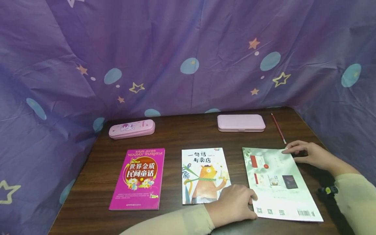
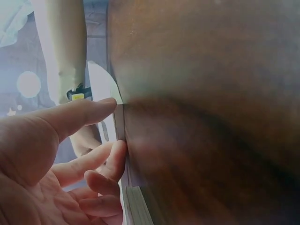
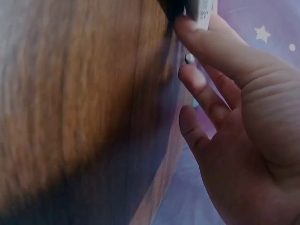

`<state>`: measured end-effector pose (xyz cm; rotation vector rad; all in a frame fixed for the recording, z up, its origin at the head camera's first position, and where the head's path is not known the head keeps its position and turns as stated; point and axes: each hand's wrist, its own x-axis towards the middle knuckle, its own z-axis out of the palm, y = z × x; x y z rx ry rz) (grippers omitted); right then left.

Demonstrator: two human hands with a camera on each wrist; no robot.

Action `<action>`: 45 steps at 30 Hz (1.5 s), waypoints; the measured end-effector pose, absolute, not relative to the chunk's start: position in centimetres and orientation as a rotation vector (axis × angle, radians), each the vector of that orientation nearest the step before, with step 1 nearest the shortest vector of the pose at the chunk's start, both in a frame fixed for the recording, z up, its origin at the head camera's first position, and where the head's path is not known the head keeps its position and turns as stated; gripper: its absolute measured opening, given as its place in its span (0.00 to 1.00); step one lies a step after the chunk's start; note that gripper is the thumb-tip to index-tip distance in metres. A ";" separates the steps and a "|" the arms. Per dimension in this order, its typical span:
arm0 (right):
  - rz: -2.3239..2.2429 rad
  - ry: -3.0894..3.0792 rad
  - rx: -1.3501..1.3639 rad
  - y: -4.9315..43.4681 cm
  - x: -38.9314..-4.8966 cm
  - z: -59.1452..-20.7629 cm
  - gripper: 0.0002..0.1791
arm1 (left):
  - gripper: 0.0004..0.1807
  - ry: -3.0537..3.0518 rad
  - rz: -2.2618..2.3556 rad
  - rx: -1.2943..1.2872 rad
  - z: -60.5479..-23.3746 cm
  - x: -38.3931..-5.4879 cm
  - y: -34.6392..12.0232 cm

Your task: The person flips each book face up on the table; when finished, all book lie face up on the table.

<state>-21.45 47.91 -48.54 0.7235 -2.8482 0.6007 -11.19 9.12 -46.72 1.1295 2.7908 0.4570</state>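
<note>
A pale green book [image 1: 279, 186] with small pictured covers and a barcode lies on the table at the right. My left hand [image 1: 235, 202] is at its lower left corner; in the left wrist view the thumb [image 2: 101, 111] and forefinger touch the book's edge [image 2: 120, 123], a little apart. At the upper right edge, my right hand [image 1: 311, 155] pinches the book, fingertips over the cover and thumb at the side. The right wrist view shows only a small dark and white piece of the book [image 3: 204, 14] by the fingertips.
Beside my left hand lies a picture book with a bear [image 1: 205, 179]; farther left is a magenta book [image 1: 139, 182]. At the back are a rabbit-printed pink pencil case [image 1: 132, 129], a plain pink case [image 1: 241, 123] and a red pencil [image 1: 278, 128]. Purple star-patterned cloth [image 1: 164, 49] surrounds the wooden table.
</note>
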 end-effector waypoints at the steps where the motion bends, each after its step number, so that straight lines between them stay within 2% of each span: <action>1: 0.603 -2.850 0.721 48.0 -21.4 -48.6 0.25 | 0.23 2.787 0.458 1.126 -46.7 -11.2 9.1; 16: 0.793 -2.917 0.592 48.1 -21.0 -48.5 0.19 | 0.28 2.883 0.280 1.110 -46.8 -10.7 9.8; 21: 0.857 -2.890 0.639 48.2 -20.9 -48.7 0.19 | 0.28 2.908 0.283 1.112 -46.9 -10.6 9.6; 35: 0.913 -2.870 0.647 48.9 -20.6 -48.7 0.19 | 0.19 3.025 0.357 1.211 -46.8 -10.6 8.4; 45: 1.173 -2.787 0.586 49.3 -20.4 -47.6 0.15 | 0.10 3.064 0.674 1.190 -45.8 -11.4 6.6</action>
